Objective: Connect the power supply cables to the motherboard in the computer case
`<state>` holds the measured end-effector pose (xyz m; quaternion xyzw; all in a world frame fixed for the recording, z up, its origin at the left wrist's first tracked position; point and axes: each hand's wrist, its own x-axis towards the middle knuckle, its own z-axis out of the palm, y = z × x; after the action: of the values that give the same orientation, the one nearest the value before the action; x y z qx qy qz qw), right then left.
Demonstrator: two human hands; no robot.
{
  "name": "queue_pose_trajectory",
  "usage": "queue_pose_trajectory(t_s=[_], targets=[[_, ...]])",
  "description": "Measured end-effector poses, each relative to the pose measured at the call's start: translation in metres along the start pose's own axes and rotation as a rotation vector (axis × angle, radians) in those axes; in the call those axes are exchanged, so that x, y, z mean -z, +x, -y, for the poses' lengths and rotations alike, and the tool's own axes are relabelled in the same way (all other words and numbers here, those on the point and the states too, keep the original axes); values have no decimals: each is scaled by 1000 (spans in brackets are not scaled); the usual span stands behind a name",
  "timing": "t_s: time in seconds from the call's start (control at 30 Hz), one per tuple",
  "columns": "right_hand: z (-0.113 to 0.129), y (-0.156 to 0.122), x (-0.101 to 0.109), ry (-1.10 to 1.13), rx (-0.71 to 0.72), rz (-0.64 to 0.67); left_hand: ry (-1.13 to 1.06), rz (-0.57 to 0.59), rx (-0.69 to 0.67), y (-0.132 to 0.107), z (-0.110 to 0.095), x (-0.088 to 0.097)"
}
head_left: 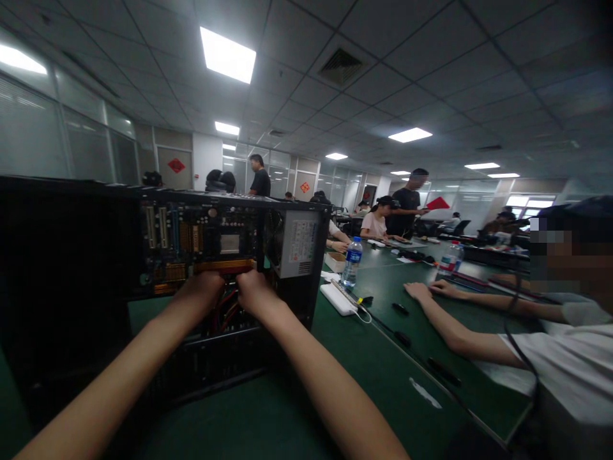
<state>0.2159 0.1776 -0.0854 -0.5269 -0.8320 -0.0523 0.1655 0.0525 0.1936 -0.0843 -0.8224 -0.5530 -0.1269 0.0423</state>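
Observation:
An open black computer case (71,268) stands on the green table (268,415) with its motherboard (201,239) facing me. Both my arms reach into it. My left hand (201,287) is curled at the lower edge of the motherboard, by the orange slots and red cables (225,310). My right hand (253,291) is closed right beside it, touching the same spot. The fingers of both hands point away from me, and what they grip is hidden. The grey power supply (299,246) sits in the case just right of my hands.
A water bottle (352,262) and a white power strip (338,299) lie right of the case. A seated person at the right rests a hand (421,292) on the table. Small black parts (400,308) lie along the table seam. More people work further back.

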Motion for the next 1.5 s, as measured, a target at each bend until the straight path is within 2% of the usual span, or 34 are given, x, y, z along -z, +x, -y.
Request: queue_pose_trajectory(t_s=[0.17,0.5,0.7,0.9,1.13,1.37,1.5], targets=[[1,-2,1,6,-10,-3,112,-4,32,-5,0,1],[1,-4,2,6,-13,4,104,-5,-9,-5,-1,-2],[1,-4,4,11,-16,2,105,-1,30,-9,-9,6],[-1,0,0,-8,-25,5,103,9,46,-5,-8,3],[-4,3,-3,-5,-26,5,62,-29,-18,-4,-3,-1],[-2,1,-2,5,-31,7,105,-42,-39,-8,-8,2],[-1,0,-3,-7,-4,-45,58,-95,-36,-14,-9,1]])
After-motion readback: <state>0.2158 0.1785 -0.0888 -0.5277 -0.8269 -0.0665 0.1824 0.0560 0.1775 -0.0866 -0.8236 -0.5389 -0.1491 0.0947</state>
